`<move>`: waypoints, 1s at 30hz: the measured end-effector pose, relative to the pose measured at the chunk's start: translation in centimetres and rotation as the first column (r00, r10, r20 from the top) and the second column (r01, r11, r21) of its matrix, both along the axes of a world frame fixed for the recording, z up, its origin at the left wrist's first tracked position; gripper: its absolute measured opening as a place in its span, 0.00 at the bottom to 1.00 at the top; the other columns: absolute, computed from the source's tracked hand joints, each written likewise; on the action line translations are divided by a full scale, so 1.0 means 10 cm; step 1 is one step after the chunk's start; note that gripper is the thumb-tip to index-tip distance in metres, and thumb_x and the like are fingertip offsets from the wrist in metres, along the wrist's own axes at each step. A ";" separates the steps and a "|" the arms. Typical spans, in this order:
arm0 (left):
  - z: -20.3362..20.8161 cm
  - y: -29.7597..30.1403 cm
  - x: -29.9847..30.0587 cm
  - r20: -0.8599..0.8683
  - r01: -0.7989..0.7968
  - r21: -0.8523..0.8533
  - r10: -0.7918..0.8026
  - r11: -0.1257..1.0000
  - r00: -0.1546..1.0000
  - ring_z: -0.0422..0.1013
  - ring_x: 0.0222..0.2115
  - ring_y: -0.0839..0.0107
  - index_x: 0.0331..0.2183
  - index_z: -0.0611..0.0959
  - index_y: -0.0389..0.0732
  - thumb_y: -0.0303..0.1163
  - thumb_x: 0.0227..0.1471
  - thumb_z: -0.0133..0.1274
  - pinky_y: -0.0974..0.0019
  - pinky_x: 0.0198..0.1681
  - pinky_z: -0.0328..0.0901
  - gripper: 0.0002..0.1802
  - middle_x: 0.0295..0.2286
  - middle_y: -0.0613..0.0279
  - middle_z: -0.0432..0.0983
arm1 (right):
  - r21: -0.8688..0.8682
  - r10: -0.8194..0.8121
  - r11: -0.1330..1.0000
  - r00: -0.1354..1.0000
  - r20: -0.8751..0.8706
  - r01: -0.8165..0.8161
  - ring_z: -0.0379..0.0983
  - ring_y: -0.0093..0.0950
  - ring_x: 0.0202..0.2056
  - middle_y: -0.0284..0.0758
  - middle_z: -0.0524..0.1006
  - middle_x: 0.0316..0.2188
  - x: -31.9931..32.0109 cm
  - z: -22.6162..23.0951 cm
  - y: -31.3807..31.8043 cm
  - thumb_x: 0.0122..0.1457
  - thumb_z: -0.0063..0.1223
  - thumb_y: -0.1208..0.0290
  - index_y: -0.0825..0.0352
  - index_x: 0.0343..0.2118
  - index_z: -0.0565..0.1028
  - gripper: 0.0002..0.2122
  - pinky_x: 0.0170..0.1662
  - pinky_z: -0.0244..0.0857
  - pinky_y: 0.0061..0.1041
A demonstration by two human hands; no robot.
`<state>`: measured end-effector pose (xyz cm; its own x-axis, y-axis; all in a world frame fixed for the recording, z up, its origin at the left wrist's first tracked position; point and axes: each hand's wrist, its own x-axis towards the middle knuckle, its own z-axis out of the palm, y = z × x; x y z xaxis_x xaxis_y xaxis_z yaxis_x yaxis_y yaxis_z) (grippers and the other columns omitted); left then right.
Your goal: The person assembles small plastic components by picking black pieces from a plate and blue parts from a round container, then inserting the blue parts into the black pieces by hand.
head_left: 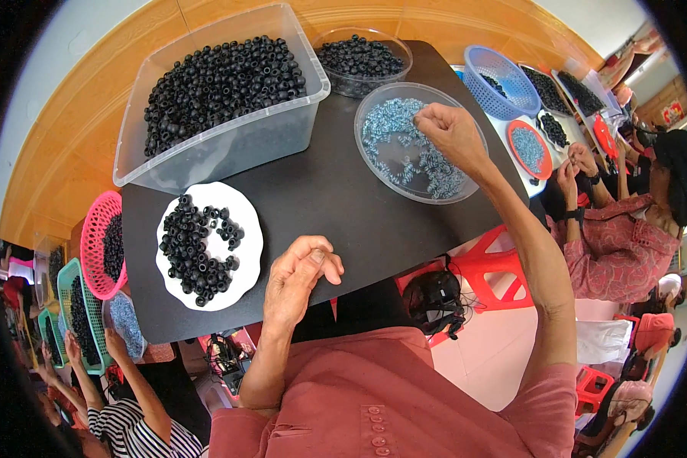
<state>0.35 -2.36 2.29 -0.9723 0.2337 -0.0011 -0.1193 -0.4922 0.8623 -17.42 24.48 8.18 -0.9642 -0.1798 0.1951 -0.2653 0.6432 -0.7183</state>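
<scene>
Near the table (313,183) edge, left hand (301,273) between plate (249,243) and bowl (395,158)

- I'm in what looks like a workshop.
- Black parts (225,88) fill a tub (240,156) on my table (320,198).
- Co-workers (626,256) handle similar parts nearby.

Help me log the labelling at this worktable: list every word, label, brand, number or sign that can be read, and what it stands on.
None can be read.
Large clear tub: no legible text.
White plate: no legible text.
Round clear bowl of blue pieces: no legible text.
Red patch at the far right: too small and blurred to tell whether it bears writing.
</scene>
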 end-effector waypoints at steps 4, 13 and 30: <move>0.02 0.01 -0.01 0.007 0.003 -0.006 -0.003 1.000 1.000 0.69 0.31 0.70 0.38 0.73 0.34 0.31 0.59 0.40 0.69 0.39 0.63 0.11 0.20 0.60 0.72 | 0.039 0.032 0.999 0.997 -0.063 -0.029 0.68 0.19 0.21 0.33 0.73 0.16 0.03 -0.04 0.04 0.50 0.51 0.71 0.70 0.26 0.76 0.07 0.26 0.64 0.22; 0.01 0.01 0.00 -0.007 -0.008 -0.015 0.008 1.000 1.000 0.69 0.30 0.70 0.38 0.73 0.34 0.32 0.59 0.41 0.69 0.38 0.63 0.11 0.19 0.60 0.72 | 0.142 0.148 0.981 0.985 -0.088 -0.135 0.74 0.27 0.23 0.38 0.76 0.19 0.11 -0.01 0.00 0.46 0.53 0.74 0.69 0.24 0.76 0.05 0.29 0.67 0.25; -0.05 -0.01 -0.02 -0.012 0.004 -0.103 -0.005 0.995 1.000 0.70 0.30 0.69 0.38 0.72 0.34 0.29 0.58 0.40 0.67 0.40 0.63 0.10 0.20 0.61 0.72 | -0.375 0.307 0.908 0.903 0.299 -0.185 0.71 0.17 0.24 0.28 0.75 0.25 0.48 0.06 -0.62 0.50 0.51 0.80 0.70 0.28 0.77 0.04 0.30 0.66 0.15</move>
